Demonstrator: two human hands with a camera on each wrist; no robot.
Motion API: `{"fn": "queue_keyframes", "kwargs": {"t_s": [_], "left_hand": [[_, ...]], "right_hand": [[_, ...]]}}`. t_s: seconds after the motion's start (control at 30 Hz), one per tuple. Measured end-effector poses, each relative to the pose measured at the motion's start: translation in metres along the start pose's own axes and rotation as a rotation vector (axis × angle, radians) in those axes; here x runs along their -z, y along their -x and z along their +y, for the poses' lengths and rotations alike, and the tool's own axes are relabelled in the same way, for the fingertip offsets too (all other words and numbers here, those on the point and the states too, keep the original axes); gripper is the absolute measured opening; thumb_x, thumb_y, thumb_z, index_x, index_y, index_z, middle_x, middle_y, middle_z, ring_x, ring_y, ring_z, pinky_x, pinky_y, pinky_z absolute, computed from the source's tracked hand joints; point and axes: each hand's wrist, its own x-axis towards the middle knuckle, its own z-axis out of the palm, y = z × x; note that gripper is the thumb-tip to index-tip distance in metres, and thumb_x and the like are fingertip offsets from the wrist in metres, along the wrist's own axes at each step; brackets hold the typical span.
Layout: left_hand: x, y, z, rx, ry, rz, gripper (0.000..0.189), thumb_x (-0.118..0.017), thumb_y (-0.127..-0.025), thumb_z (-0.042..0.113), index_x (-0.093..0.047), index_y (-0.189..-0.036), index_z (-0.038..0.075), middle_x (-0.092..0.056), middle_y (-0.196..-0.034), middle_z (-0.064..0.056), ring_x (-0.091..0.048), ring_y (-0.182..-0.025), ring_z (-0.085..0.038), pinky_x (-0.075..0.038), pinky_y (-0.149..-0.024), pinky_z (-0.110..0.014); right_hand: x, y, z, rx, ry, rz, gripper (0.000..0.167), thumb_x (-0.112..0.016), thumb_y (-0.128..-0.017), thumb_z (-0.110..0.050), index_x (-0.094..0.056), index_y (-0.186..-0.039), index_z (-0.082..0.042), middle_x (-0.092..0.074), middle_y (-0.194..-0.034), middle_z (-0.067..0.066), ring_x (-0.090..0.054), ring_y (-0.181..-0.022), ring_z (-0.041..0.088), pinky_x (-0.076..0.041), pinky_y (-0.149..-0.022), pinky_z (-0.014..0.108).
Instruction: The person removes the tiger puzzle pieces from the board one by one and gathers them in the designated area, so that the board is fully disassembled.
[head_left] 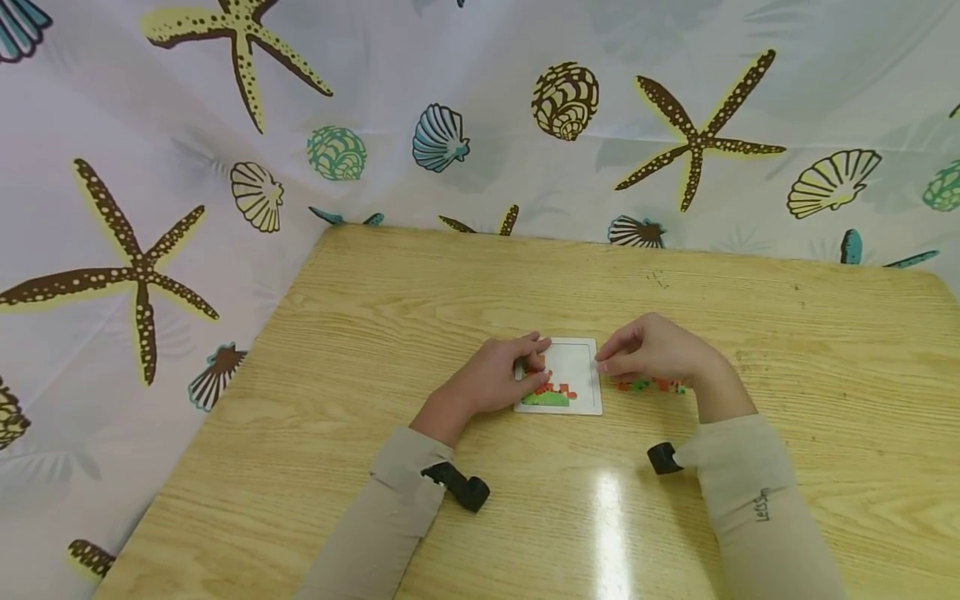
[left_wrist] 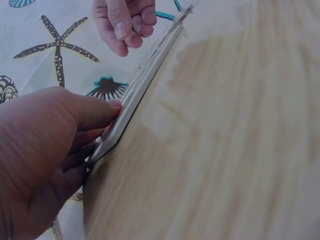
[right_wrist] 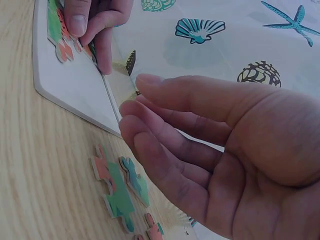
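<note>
A white puzzle tray [head_left: 572, 360] with a thin raised rim lies on the table. Joined orange and green puzzle pieces [head_left: 549, 399] fill part of its left and lower side. My left hand [head_left: 489, 377] rests over the tray's left side, thumb and fingertips on the pieces; some are hidden beneath it. Just past the tray's right edge hovers my right hand [head_left: 663, 350], thumb and fingers loosely bent. No piece shows between its fingertips in the right wrist view. Below that hand lie several loose puzzle pieces [right_wrist: 117, 190], green and orange, partly covered in the head view.
The wooden table [head_left: 360, 333] extends on all sides of the tray. A white curtain [head_left: 487, 67] printed with starfish and shells hangs along its back and left edges. Black straps with small dark camera mounts [head_left: 468, 492] sit on both sleeves.
</note>
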Motion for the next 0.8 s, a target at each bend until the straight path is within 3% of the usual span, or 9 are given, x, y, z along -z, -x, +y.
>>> {"fn": "queue_keyframes", "kwargs": {"t_s": [0.17,0.37,0.63,0.8], "left_hand": [[0.0,0.0,0.0,0.005,-0.001,-0.001,0.012,-0.067,-0.097,0.023,-0.068,-0.091,0.013,-0.053,-0.149,-0.004,-0.035,-0.149,-0.02,-0.031,-0.121,-0.036],[0.0,0.0,0.0,0.003,-0.002,-0.003,0.012,-0.066,-0.098,0.023,-0.068,-0.092,0.013,-0.053,-0.149,-0.003,-0.035,-0.149,-0.019,-0.03,-0.121,-0.035],[0.001,0.0,0.001,0.001,-0.016,-0.008,0.012,-0.064,-0.099,0.021,-0.068,-0.092,0.012,-0.053,-0.149,-0.003,-0.036,-0.148,-0.019,-0.031,-0.121,-0.035],[0.001,0.0,0.0,0.002,-0.014,-0.008,0.012,-0.064,-0.099,0.02,-0.068,-0.092,0.012,-0.053,-0.149,-0.003,-0.036,-0.148,-0.019,-0.031,-0.121,-0.035]], "right_hand": [[-0.004,-0.002,-0.003,0.017,0.018,0.005,0.029,-0.073,-0.093,-0.022,-0.074,-0.113,-0.002,-0.076,-0.096,0.009,-0.068,-0.078,0.018,-0.056,-0.07,0.033],[-0.008,-0.004,-0.007,0.031,0.006,0.003,0.031,-0.073,-0.092,-0.023,-0.074,-0.113,0.0,-0.077,-0.101,0.009,-0.068,-0.083,0.014,-0.055,-0.075,0.029],[-0.014,-0.008,-0.009,0.054,-0.004,-0.015,0.028,-0.074,-0.091,-0.018,-0.073,-0.112,0.0,-0.077,-0.098,0.009,-0.066,-0.078,0.013,-0.054,-0.07,0.028],[-0.016,-0.01,-0.01,0.063,-0.025,-0.032,0.028,-0.075,-0.091,-0.016,-0.073,-0.113,0.001,-0.077,-0.1,0.011,-0.07,-0.085,0.013,-0.056,-0.074,0.027]]}}
